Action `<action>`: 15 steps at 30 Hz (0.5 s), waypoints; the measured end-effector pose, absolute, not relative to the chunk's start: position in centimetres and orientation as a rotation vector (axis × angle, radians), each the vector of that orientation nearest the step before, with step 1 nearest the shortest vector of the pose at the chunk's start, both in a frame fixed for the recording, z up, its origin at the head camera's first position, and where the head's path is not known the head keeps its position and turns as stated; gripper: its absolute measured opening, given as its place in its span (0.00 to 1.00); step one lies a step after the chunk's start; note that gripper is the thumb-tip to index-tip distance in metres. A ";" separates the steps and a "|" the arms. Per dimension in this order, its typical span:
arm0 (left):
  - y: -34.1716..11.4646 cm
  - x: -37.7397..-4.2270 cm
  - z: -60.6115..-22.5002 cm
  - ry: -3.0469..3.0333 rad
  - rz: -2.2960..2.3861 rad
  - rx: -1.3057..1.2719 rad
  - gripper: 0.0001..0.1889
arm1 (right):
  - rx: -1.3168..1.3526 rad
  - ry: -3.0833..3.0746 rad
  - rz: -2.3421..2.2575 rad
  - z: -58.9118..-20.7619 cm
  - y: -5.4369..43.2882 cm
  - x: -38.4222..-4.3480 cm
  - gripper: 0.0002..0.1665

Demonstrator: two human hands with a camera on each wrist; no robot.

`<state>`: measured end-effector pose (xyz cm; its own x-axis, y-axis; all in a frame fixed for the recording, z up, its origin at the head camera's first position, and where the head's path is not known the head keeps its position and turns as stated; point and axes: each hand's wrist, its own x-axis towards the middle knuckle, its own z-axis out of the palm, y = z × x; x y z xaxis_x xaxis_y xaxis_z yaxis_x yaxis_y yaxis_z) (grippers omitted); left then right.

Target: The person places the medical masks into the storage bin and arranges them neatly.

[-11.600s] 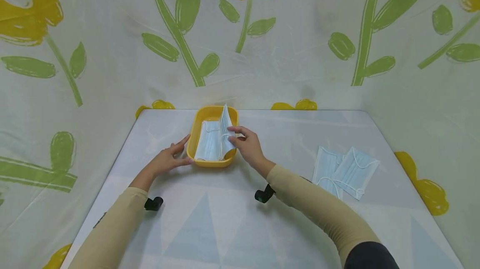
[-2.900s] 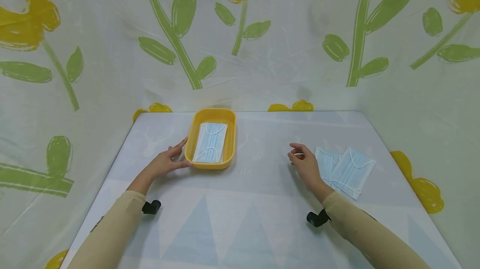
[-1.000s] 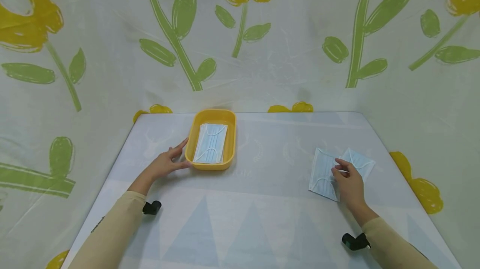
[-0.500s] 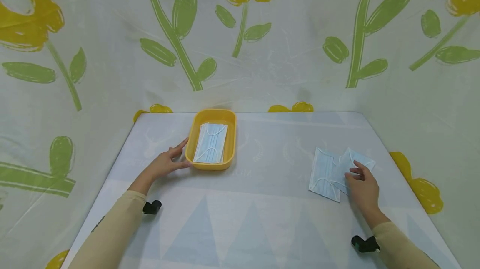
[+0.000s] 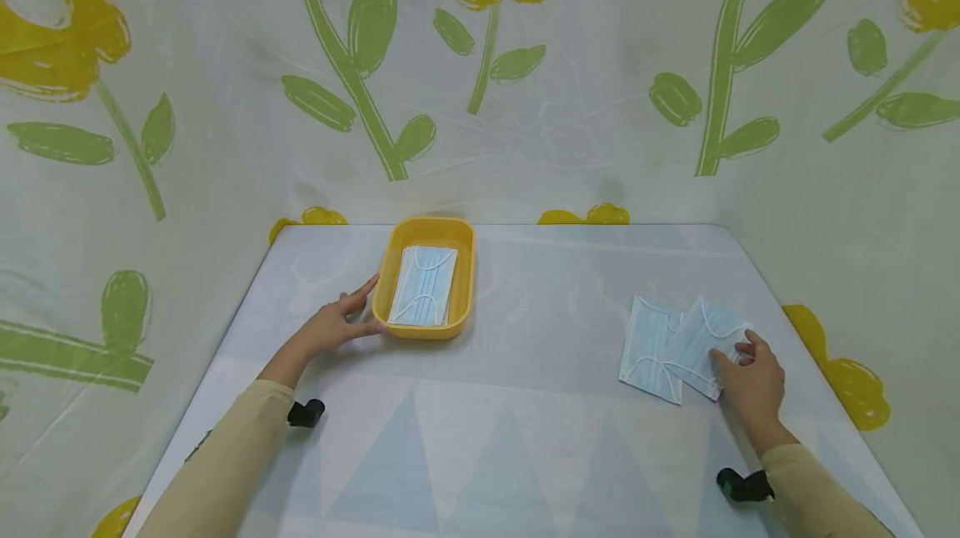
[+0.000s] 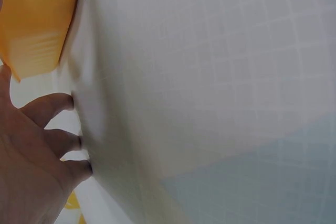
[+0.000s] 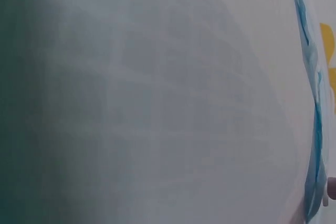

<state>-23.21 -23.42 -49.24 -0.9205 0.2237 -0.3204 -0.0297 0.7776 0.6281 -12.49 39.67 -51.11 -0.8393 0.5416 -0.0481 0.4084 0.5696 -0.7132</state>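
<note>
A yellow tray (image 5: 423, 333) with light blue face masks (image 5: 423, 286) stacked inside stands at the back left of centre. My left hand (image 5: 330, 330) is spread beside it, with thumb and index finger against its left side; the left wrist view shows the other fingers on the tabletop. On the right, two more face masks lie overlapping, a left one (image 5: 643, 346) and an upper one (image 5: 697, 345). Thumb and fingers of my right hand (image 5: 753, 384) are apart at the upper mask's right corner. In the right wrist view, one fingertip (image 7: 332, 188) shows beside the mask edge (image 7: 316, 129).
The tabletop (image 5: 525, 405) is pale with printed blue triangles. A floral sheet (image 5: 585, 105) hangs behind it and along both sides. Small black cameras (image 5: 306, 413) are worn at both wrists.
The right hand earlier put a mask into the tray, then went back right. It shifted the left mask slightly, then slid right to the upper mask's corner. The left hand stays by the tray.
</note>
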 end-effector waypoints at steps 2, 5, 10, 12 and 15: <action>-23.4 -23.2 -49.2 2.590 0.923 0.147 0.55 | -0.807 -2.634 1.112 -51.1 39.7 -12.5 0.43; -23.4 -23.2 -49.1 2.584 0.927 0.142 0.55 | -0.802 -2.651 1.089 -51.0 39.8 -12.6 0.44; -23.4 -23.1 -49.1 2.580 0.927 0.134 0.55 | -0.797 -2.685 1.060 -50.9 39.9 -12.8 0.46; -23.4 -23.1 -49.1 2.584 0.924 0.138 0.55 | -0.798 -2.697 1.053 -50.9 40.0 -12.9 0.46; -23.4 -23.1 -49.1 2.592 0.917 0.152 0.55 | -0.789 -2.705 1.045 -51.0 40.1 -12.9 0.46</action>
<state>-23.08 -23.44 -49.11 -0.9200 0.2261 -0.3201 -0.0256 0.7805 0.6247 -12.93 40.12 -50.95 -0.8535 0.5178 -0.0590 0.4230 0.6221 -0.6588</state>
